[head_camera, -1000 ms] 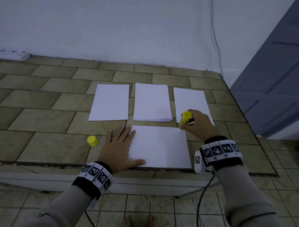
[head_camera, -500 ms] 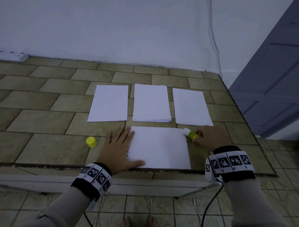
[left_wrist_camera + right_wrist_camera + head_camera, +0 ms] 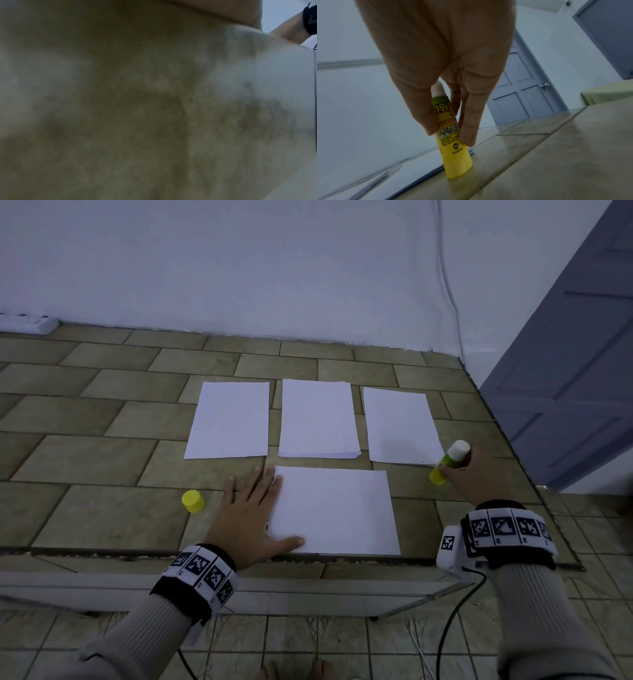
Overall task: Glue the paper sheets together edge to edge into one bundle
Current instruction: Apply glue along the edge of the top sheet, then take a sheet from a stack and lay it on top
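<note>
A white sheet (image 3: 337, 510) lies near the table's front edge. My left hand (image 3: 251, 515) rests flat on its left edge, fingers straight. Behind it lie a left sheet (image 3: 228, 419), a middle stack of sheets (image 3: 318, 419) and a right sheet (image 3: 399, 426). My right hand (image 3: 476, 474) grips an uncapped yellow glue stick (image 3: 448, 462), white tip up and base on the table, beside the right sheet's near corner. In the right wrist view thumb and fingers pinch the glue stick (image 3: 452, 136). The yellow cap (image 3: 193, 500) stands left of my left hand. The left wrist view is dark and blurred.
The tiled table (image 3: 85, 460) ends at a front ledge (image 3: 102, 553) and a right edge by a blue-grey door (image 3: 575, 371). A white power strip (image 3: 27, 321) lies at the back left against the wall. A cable (image 3: 448, 285) runs down the wall.
My right hand has carried the glue stick away from the near sheet's right corner to the right and turned it tip up, base on the table. The left hand has stayed put.
</note>
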A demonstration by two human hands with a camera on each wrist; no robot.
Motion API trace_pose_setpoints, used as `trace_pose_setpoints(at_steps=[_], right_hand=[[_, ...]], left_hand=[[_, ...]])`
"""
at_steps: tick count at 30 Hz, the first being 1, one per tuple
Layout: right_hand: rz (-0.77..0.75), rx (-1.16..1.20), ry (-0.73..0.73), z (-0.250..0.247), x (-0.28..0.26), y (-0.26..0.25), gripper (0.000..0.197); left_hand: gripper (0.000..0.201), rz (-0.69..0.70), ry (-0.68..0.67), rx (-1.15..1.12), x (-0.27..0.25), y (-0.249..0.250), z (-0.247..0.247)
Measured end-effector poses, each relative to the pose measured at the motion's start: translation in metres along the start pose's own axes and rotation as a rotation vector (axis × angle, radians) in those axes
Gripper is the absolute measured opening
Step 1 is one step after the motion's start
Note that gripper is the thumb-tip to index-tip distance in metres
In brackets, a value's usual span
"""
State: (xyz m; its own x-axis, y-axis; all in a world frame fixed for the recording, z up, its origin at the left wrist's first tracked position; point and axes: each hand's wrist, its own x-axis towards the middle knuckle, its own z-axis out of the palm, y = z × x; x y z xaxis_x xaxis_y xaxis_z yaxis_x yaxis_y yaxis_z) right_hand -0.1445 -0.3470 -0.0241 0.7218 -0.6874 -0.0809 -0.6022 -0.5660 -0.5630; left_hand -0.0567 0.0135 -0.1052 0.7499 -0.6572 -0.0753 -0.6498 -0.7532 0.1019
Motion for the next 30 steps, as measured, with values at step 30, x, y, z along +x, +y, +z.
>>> trace_pose_setpoints(at_steps=[30], right_hand=[[-0.171,-0.481,-0.264,0.072,0.038,-0.079,0.045]], left_hand=[[0.105,0.013,0.074,-0.066,-0.001,0.000,0.003]])
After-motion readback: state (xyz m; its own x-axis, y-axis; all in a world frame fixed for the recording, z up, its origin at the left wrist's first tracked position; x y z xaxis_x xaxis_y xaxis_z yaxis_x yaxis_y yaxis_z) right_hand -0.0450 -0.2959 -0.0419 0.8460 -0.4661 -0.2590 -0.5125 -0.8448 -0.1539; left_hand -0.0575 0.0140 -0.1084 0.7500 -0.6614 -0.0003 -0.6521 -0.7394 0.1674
